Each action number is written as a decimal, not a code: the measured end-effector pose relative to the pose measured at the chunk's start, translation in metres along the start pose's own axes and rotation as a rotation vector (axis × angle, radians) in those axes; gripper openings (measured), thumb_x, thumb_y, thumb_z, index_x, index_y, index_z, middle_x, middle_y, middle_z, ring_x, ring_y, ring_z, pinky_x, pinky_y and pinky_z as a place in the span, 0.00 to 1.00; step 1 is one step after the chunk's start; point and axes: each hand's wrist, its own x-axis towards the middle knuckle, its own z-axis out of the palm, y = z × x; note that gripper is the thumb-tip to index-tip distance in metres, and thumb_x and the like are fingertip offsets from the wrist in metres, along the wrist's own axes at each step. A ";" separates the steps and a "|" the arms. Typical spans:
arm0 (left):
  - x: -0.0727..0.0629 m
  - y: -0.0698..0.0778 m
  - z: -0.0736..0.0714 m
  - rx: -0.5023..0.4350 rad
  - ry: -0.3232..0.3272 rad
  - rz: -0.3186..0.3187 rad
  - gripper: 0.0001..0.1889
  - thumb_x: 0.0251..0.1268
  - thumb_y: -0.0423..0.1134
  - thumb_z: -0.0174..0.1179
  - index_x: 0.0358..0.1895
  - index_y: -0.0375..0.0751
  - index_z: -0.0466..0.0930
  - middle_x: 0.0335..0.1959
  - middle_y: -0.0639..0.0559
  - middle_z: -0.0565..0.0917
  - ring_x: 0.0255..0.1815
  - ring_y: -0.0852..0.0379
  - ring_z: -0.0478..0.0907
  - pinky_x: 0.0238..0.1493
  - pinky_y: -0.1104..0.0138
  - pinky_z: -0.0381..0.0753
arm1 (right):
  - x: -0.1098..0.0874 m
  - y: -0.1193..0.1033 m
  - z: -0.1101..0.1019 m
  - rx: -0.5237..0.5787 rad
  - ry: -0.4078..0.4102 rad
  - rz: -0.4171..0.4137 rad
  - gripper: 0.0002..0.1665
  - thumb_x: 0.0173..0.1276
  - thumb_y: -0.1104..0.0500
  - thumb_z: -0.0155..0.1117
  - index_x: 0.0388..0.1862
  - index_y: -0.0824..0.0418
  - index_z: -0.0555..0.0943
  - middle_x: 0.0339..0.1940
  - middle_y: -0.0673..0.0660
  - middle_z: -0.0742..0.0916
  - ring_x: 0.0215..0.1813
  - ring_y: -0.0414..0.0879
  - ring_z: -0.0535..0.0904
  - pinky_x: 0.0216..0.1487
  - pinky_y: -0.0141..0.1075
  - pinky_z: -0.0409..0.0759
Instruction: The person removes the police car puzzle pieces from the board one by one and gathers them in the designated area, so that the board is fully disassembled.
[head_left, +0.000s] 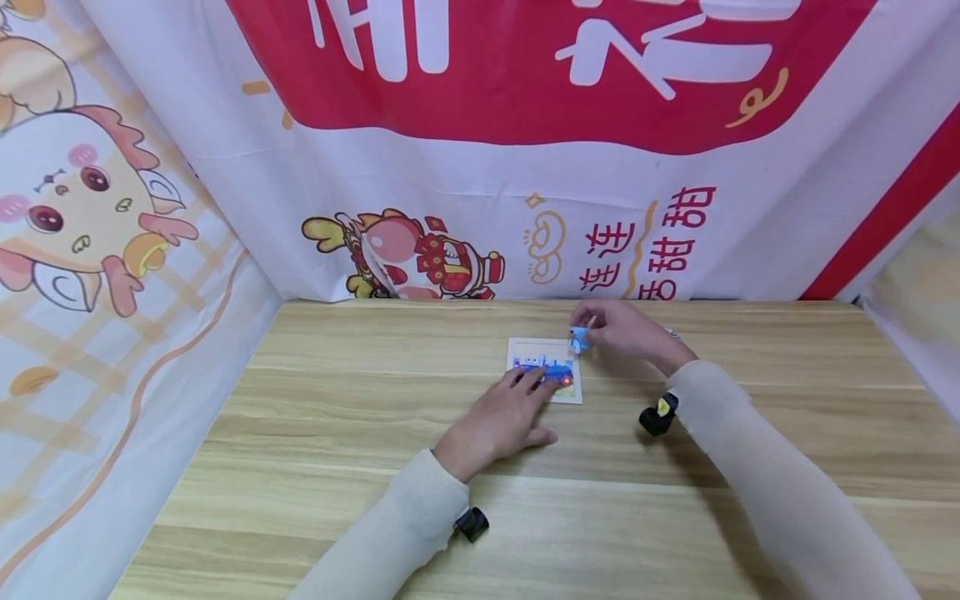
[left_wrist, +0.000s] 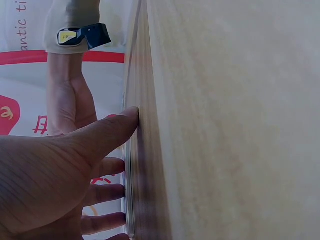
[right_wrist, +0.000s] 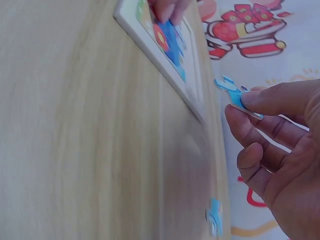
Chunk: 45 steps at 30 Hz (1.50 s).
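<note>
A small square jigsaw puzzle board (head_left: 543,342) with a pale frame lies near the back of the table. Its filled part shows a blue vehicle picture, and its upper part is bare. My left hand (head_left: 501,417) rests its fingertips on the picture's lower part, fingers extended; in the left wrist view the thumb (left_wrist: 112,132) touches the tabletop. Just above the board's right upper corner, my right hand (head_left: 622,333) pinches a light blue puzzle piece (right_wrist: 234,95) between thumb and fingers. The piece is tilted and held apart from the board.
Another light blue puzzle piece (right_wrist: 215,217) lies on the table near its back edge, mostly hidden behind the right wrist in the head view. A printed cloth (head_left: 450,175) hangs behind the wooden table (head_left: 337,400), and another cloth (head_left: 150,350) hangs on the left.
</note>
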 end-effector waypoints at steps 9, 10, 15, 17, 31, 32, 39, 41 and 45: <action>0.001 -0.001 0.000 0.010 0.009 0.010 0.42 0.74 0.62 0.60 0.84 0.50 0.58 0.86 0.46 0.58 0.86 0.42 0.55 0.85 0.52 0.58 | -0.020 0.015 -0.030 0.005 0.055 0.056 0.14 0.72 0.67 0.63 0.55 0.62 0.86 0.53 0.62 0.87 0.55 0.54 0.80 0.58 0.46 0.81; 0.001 -0.001 0.000 0.009 0.006 0.010 0.42 0.75 0.62 0.59 0.84 0.50 0.58 0.86 0.46 0.58 0.86 0.42 0.55 0.85 0.52 0.58 | -0.023 0.018 -0.034 0.010 0.060 0.058 0.14 0.73 0.67 0.63 0.55 0.63 0.86 0.53 0.63 0.86 0.56 0.55 0.79 0.61 0.48 0.80; 0.000 -0.001 0.000 0.010 0.011 0.012 0.42 0.74 0.62 0.60 0.84 0.50 0.58 0.86 0.46 0.58 0.86 0.42 0.56 0.85 0.52 0.58 | -0.037 0.033 -0.054 0.010 0.092 0.099 0.15 0.74 0.66 0.63 0.57 0.65 0.84 0.57 0.65 0.84 0.59 0.57 0.78 0.63 0.53 0.80; 0.000 -0.001 0.000 0.011 0.011 0.011 0.42 0.74 0.62 0.60 0.84 0.50 0.59 0.86 0.46 0.58 0.85 0.43 0.56 0.85 0.53 0.58 | -0.043 0.040 -0.062 0.006 0.100 0.112 0.16 0.75 0.66 0.62 0.58 0.65 0.84 0.57 0.65 0.83 0.60 0.58 0.77 0.64 0.55 0.80; -0.001 -0.001 -0.001 -0.012 -0.001 0.005 0.41 0.75 0.61 0.59 0.84 0.49 0.58 0.86 0.46 0.58 0.86 0.42 0.55 0.85 0.51 0.60 | -0.078 0.090 -0.100 -0.037 0.095 0.254 0.19 0.78 0.65 0.57 0.63 0.71 0.80 0.63 0.72 0.79 0.62 0.63 0.74 0.53 0.40 0.83; -0.001 -0.001 -0.001 -0.015 -0.002 0.004 0.41 0.75 0.61 0.59 0.84 0.49 0.58 0.86 0.46 0.58 0.86 0.42 0.55 0.85 0.51 0.60 | -0.080 0.092 -0.102 -0.039 0.087 0.268 0.19 0.79 0.64 0.57 0.64 0.71 0.80 0.63 0.72 0.79 0.61 0.63 0.74 0.54 0.43 0.84; -0.001 -0.001 -0.001 -0.019 -0.013 -0.001 0.41 0.76 0.61 0.59 0.84 0.50 0.57 0.86 0.46 0.57 0.86 0.42 0.54 0.85 0.51 0.59 | -0.086 0.107 -0.108 -0.061 0.057 0.348 0.21 0.79 0.61 0.56 0.67 0.67 0.79 0.65 0.71 0.78 0.59 0.61 0.74 0.52 0.41 0.84; -0.001 -0.001 -0.001 -0.016 -0.014 -0.002 0.41 0.76 0.61 0.59 0.84 0.50 0.57 0.86 0.46 0.56 0.86 0.42 0.53 0.85 0.51 0.58 | -0.086 0.110 -0.108 -0.058 0.055 0.361 0.22 0.79 0.61 0.56 0.67 0.67 0.79 0.64 0.71 0.78 0.58 0.61 0.74 0.51 0.38 0.82; -0.002 -0.001 -0.001 -0.015 -0.015 -0.007 0.41 0.75 0.61 0.59 0.84 0.51 0.57 0.87 0.47 0.56 0.87 0.43 0.53 0.85 0.51 0.58 | -0.084 0.116 -0.108 -0.070 0.049 0.378 0.21 0.79 0.62 0.55 0.66 0.67 0.80 0.61 0.70 0.80 0.56 0.60 0.74 0.49 0.36 0.79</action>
